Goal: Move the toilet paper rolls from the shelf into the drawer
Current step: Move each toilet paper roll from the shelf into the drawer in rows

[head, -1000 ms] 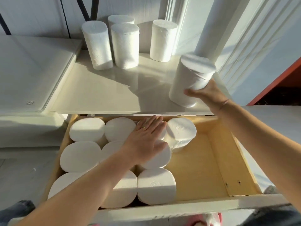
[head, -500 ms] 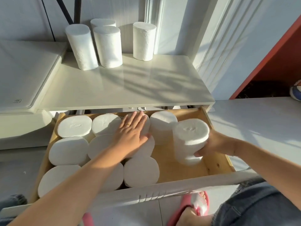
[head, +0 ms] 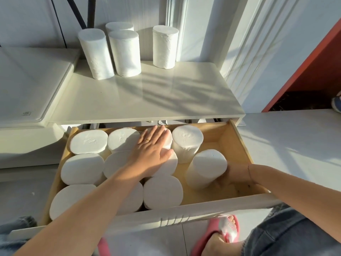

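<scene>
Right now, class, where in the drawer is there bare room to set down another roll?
Bare wood shows in the wooden drawer on its right side, behind and in front of the white roll in the right hand. The left side is packed with rolls under the left hand.

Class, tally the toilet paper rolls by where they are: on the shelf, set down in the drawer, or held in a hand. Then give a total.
shelf rolls, on the shelf: 4
drawer rolls, set down in the drawer, some partly covered: 10
held roll, in the right hand: 1
Total: 15
</scene>
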